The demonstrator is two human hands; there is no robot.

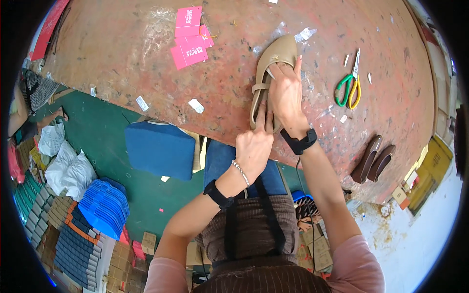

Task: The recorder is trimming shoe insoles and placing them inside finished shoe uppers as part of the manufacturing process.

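Note:
A beige flat shoe (pixel 278 50) with a strap across it lies on the worktable, toe pointing away from me. My right hand (pixel 287 96) grips its front part: some fingers reach inside under the upper, and one lies along the outer right side. At the heel end is my left hand (pixel 255 149), with two fingers stretched into the shoe along the insole and the others folded at the heel. The fingertips inside the shoe are partly hidden.
Scissors (pixel 351 85) with green and yellow handles lie right of the shoe, above a pair of dark brown shoes (pixel 370 161). Pink tags (pixel 189 46) and white scraps (pixel 196 106) lie to the left. A blue padded seat (pixel 160 149) stands by the table's near edge.

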